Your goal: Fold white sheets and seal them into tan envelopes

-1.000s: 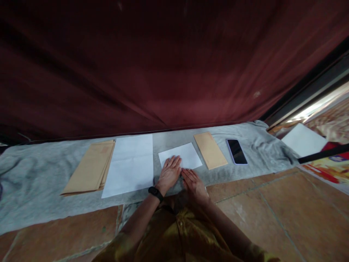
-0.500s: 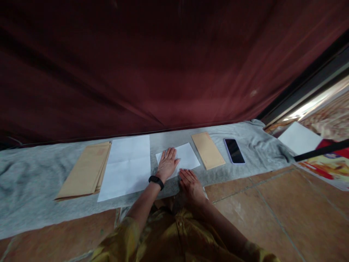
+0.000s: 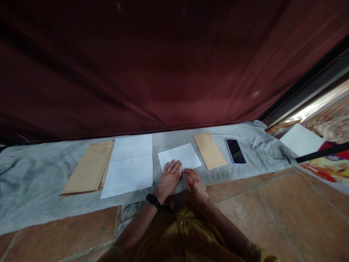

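Observation:
A smaller white sheet of paper (image 3: 181, 154), seemingly folded, lies on the grey cloth in front of me. My left hand (image 3: 168, 178), with a black band on the wrist, rests flat across its near left edge, fingers spread. At the near edge, just right of the left fingertips, my right hand (image 3: 194, 182) has its fingers bent and pressed together on the paper's margin. Its thumb is partly hidden. To the left lies a larger white sheet (image 3: 131, 163) with faint creases. Right of the smaller paper is a single brown envelope (image 3: 209, 150).
Several brown envelopes (image 3: 87, 169) are stacked at the left. A phone (image 3: 236, 151) lies right of the single envelope on the grey cloth (image 3: 29, 182). Dark red fabric (image 3: 174, 83) rises behind. Tiled floor (image 3: 267, 211) borders the near side, and a colourful package (image 3: 329, 167) sits far right.
My left hand has slid from the middle of the small paper toward its near edge. My right fingers have bent and closed in at that edge.

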The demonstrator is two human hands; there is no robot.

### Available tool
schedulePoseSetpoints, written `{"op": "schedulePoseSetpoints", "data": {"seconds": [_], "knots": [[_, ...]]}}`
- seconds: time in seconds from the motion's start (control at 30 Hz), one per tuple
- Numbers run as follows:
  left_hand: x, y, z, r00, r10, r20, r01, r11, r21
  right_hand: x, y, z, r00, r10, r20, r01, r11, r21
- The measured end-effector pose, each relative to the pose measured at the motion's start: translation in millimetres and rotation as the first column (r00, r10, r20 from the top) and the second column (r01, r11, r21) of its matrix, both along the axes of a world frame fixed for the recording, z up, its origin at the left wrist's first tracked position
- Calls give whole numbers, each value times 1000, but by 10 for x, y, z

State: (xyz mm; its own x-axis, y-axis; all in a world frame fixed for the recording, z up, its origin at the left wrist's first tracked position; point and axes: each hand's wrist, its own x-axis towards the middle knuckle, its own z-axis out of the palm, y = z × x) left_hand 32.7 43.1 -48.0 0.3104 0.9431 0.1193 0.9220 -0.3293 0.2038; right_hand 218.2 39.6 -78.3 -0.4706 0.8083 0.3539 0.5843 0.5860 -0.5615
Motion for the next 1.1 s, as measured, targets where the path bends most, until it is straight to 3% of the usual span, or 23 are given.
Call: {"op": "schedulePoseSetpoints", "data": {"seconds": [0.3,0.43,0.57,0.73,1.1], "knots": [[-10,-439,37,998,-59,-26,60,998,17,17,77,76,1000,-11,-3,11,999,33],[-22,-514,23,999,-46,-24,47,998,43,-160,252,208,992,75,100,-82,994,70],[-22,-536,-28,999,23,-42,-21,998,57,-407,475,261,976,90,200,-103,993,59],[-59,-562,-93,991,134,-18,-132,987,96,-553,679,201,960,46,277,-64,996,58],[-155,-546,-161,955,295,29,-296,943,154,-270,941,80,953,-146,264,125,987,96]]}}
